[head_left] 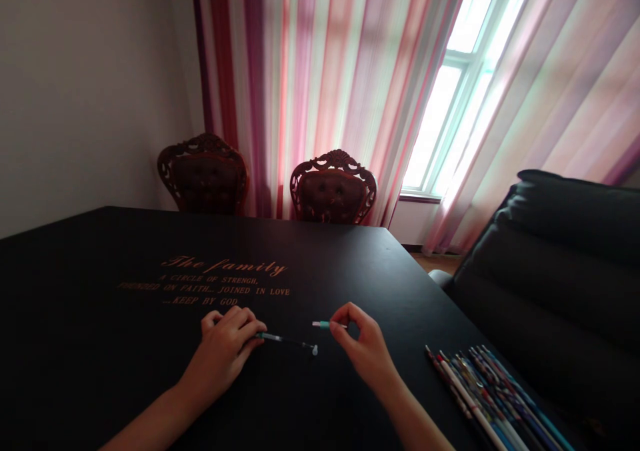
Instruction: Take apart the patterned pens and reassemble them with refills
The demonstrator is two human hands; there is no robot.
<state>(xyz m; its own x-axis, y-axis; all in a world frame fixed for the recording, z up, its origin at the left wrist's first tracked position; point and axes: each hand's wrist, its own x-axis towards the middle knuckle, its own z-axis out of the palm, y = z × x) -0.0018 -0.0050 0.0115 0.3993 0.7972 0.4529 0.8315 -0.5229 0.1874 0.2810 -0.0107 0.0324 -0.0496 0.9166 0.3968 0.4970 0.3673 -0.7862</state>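
Observation:
My left hand (231, 341) is closed over the black tabletop, its fingertips pinching one end of a pen refill (283, 339). The refill is a thin tube, pale near my fingers and dark further along. It points right, with a small whitish blob (315, 350) at its far end. Just beyond that end, my right hand (361, 341) pinches a short teal and whitish pen piece (324, 324) between thumb and fingers. Its pale end points left, and its exact kind is too small to make out. The refill and this piece are apart.
Several pens and pencils (493, 391) lie side by side near the right edge of the black table (320, 257), which bears gold lettering (225, 264). Two carved chairs (334, 194) stand behind it. A dark padded seat (560, 257) is on the right.

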